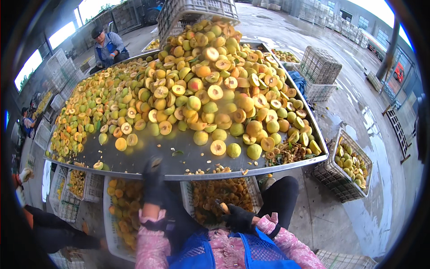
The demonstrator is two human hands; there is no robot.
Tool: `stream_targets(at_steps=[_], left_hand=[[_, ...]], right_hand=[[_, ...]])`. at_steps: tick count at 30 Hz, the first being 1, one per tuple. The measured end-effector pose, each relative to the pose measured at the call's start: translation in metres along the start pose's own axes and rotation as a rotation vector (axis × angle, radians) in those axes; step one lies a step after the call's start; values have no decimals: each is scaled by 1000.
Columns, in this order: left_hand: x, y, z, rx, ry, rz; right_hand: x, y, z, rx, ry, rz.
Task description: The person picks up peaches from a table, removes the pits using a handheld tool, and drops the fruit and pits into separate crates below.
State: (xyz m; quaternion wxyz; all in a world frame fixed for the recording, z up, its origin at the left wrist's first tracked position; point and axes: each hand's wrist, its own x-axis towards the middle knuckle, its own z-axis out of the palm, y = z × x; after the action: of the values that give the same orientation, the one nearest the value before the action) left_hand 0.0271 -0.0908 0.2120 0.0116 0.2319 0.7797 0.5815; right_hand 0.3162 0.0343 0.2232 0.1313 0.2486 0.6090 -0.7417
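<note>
My left hand (153,179), in a black glove, is blurred over the near rim of the metal sorting table (206,174); what it holds, if anything, is unclear. My right hand (236,219), also gloved, rests near my lap, closed round a small wooden-handled tool (224,208). The table bears a large heap of yellow-green fruit (192,103), many halved with cut faces showing, some blurred. Scraps and leaves (286,152) lie at its right corner. Below the rim are a crate of fruit (121,201) by my left hand and a crate of brownish pieces (219,195) between my legs.
A tilted crate (197,11) stands above the heap. A filled crate (340,166) and stacked crates (316,67) are at right, with a dark slatted rack (395,132). A co-worker (107,47) crouches beyond the table; others are at left, one close by (58,228), among more crates.
</note>
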Motion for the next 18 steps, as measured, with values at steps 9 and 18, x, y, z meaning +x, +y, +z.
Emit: stream_targets(at_steps=[9, 18], left_hand=[[60, 17, 144, 513, -202, 288], [60, 11, 128, 371, -523, 62]], right_hand=[[15, 31, -30, 128, 49, 170], [20, 48, -34, -298, 35, 45]])
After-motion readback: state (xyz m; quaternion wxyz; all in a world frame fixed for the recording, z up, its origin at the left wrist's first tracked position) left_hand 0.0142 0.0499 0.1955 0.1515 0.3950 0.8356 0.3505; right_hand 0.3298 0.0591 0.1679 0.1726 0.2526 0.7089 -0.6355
